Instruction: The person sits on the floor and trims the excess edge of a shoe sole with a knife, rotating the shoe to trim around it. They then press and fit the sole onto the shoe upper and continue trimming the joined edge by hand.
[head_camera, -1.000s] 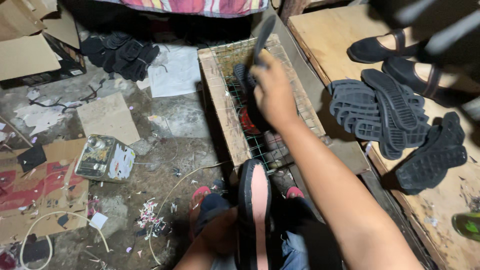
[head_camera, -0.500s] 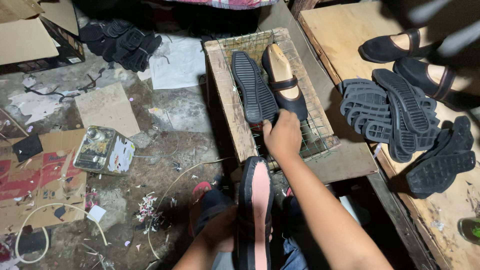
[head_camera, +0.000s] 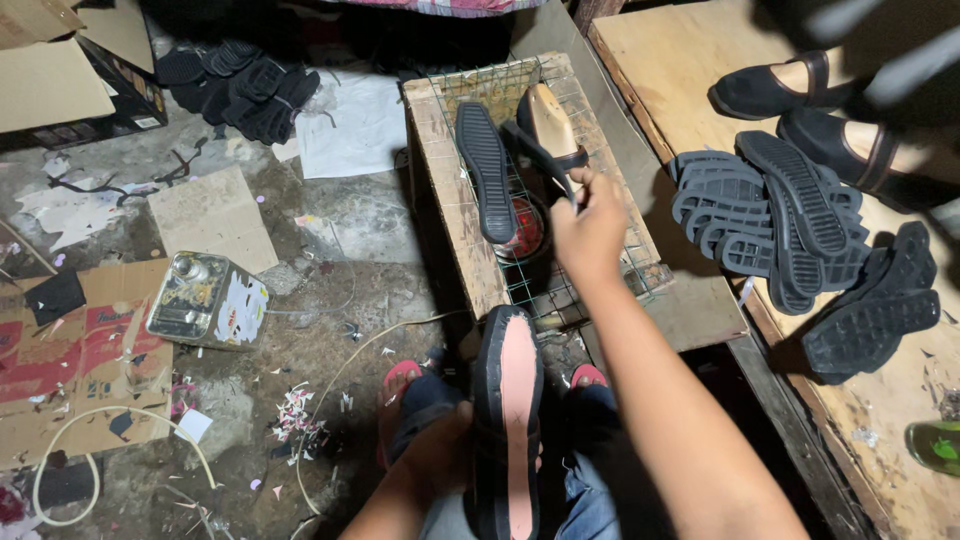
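Head view: right hand (head_camera: 590, 232) reaches far over the wire-topped wooden crate (head_camera: 440, 170), its grip pinching the strap of the black shoe (head_camera: 548, 135) beside a black sole (head_camera: 484, 170). Left hand (head_camera: 440, 455), grip clenched, holds a pink-lined sole (head_camera: 510, 420) near the lap.

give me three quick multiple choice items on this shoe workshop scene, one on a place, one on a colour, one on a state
1. Where does the loose black sole lie?
A. on the wire mesh of the wooden crate
B. on the floor
C. on the metal can

2. What colour is the inner face of the sole on the person's lap?
A. green
B. pink
C. white

3. What is the right hand doing?
A. resting flat on the bench
B. holding scissors
C. gripping the strap of the black shoe

Answers: 1 A, it rests on the mesh; 2 B, pink shows inside the black rim; 3 C, fingers pinch the strap.
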